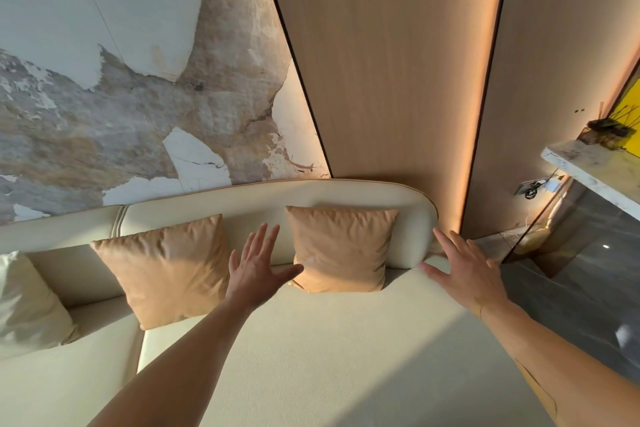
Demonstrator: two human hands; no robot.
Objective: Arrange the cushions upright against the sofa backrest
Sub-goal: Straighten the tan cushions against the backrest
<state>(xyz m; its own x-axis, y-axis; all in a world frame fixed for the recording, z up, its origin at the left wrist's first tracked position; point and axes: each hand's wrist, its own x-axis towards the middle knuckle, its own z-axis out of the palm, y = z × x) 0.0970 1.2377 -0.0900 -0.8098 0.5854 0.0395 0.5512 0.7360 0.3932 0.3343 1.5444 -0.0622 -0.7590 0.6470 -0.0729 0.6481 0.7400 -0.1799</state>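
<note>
- The right tan cushion (341,248) stands upright against the sofa backrest (346,194) near the sofa's right end; a careless brush from either hand could tip it forward onto the seat (311,340).
- The left tan cushion (166,269) leans against the backrest somewhat tilted, its bottom corner near the seam between seats; it may slump if left so.
- A cream cushion (27,305) at the left edge is only partly in view.
- The left hand (258,269) is spread flat and empty, fingers splayed, between the two tan cushions, thumb just beside the right one.
- The right hand (465,270) is likewise spread and empty, hovering by the backrest's right end, forearm reaching in from the lower right.
</note>
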